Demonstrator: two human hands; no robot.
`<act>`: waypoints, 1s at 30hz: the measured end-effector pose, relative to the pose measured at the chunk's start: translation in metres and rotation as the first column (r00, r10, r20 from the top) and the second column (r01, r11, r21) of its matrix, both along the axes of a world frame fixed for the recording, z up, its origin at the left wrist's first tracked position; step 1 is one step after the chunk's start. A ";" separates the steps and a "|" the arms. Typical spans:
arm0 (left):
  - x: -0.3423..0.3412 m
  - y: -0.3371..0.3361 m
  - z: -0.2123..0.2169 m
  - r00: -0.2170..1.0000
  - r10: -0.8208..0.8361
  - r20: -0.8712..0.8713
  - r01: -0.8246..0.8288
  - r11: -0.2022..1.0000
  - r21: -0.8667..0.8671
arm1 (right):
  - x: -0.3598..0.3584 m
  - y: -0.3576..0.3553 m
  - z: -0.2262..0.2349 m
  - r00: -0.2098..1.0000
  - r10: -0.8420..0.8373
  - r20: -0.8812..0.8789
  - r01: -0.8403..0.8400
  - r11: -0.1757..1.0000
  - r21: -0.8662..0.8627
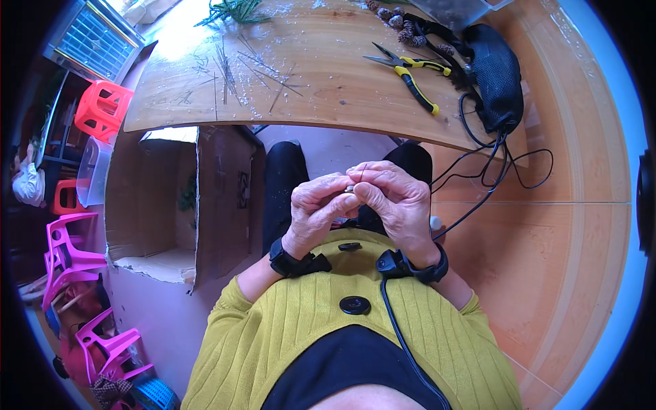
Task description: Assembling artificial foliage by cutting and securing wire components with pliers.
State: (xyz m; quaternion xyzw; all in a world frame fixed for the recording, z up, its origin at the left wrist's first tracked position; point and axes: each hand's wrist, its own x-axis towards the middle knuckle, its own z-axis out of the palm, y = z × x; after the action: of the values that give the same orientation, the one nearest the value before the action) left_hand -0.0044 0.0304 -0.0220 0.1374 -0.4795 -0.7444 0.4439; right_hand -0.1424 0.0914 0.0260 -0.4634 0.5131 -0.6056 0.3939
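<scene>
My left hand [320,208] and my right hand [396,203] meet above my lap, with their thumbs and fingertips pinched close together. A small greyish-brown piece [350,189] shows between the left fingertips; its kind is mostly hidden by the fingers. From the right fingertips a thin dark wire [363,171] sticks up. Beyond the hands, on the wooden table [321,102], lie several loose thin wires [229,75]. Long-nose pliers [410,72] with yellow and black handles rest farther right, jaws apart.
Small pine cones [406,34], a black mesh pouch [495,78] with cables [488,164] and a clear plastic box [456,8] occupy the table's right side. Green artificial pine sprigs [234,10] lie at the back. An open cardboard box [154,205] stands left of my legs, near pink stools [68,256].
</scene>
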 end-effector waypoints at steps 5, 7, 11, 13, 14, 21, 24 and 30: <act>0.004 0.000 0.005 0.996 -0.033 0.078 0.033 0.999 -0.005 | 0.004 0.000 0.000 0.995 -0.092 -0.046 0.091 0.995 -0.040; 0.003 0.000 0.007 0.990 -0.023 0.140 0.031 0.998 -0.058 | 0.003 0.000 0.000 0.991 -0.118 -0.066 0.115 0.992 -0.045; 0.005 -0.001 0.009 0.982 -0.061 0.178 0.057 0.998 0.030 | -0.006 0.003 0.007 0.991 -0.038 0.125 0.022 0.991 0.129; 0.005 -0.001 0.008 0.980 -0.084 0.178 0.070 0.994 0.087 | -0.013 0.003 0.014 0.964 -0.054 0.260 0.000 0.979 0.203; 0.004 -0.002 0.007 0.984 -0.081 0.159 0.065 0.993 0.103 | -0.016 0.004 0.016 0.944 -0.066 0.324 -0.014 0.971 0.237; 0.000 -0.006 0.007 0.991 -0.088 0.096 0.070 0.982 0.177 | -0.047 0.028 0.028 0.854 -0.100 -0.511 0.120 0.993 0.006; 0.011 -0.005 -0.002 0.977 0.012 0.215 -0.054 0.980 0.193 | -0.078 0.026 0.060 0.627 -0.160 -0.763 0.165 0.984 -0.071; 0.009 -0.002 0.008 0.989 0.023 0.145 -0.052 0.978 0.201 | -0.132 -0.059 0.042 0.120 -0.224 -0.967 0.192 0.961 -0.199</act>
State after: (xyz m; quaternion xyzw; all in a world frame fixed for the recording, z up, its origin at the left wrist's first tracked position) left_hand 0.0043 0.0287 -0.0144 0.2440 -0.4284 -0.7694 0.4062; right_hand -0.2748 0.0323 0.0678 -0.6730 0.6964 -0.2138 -0.1279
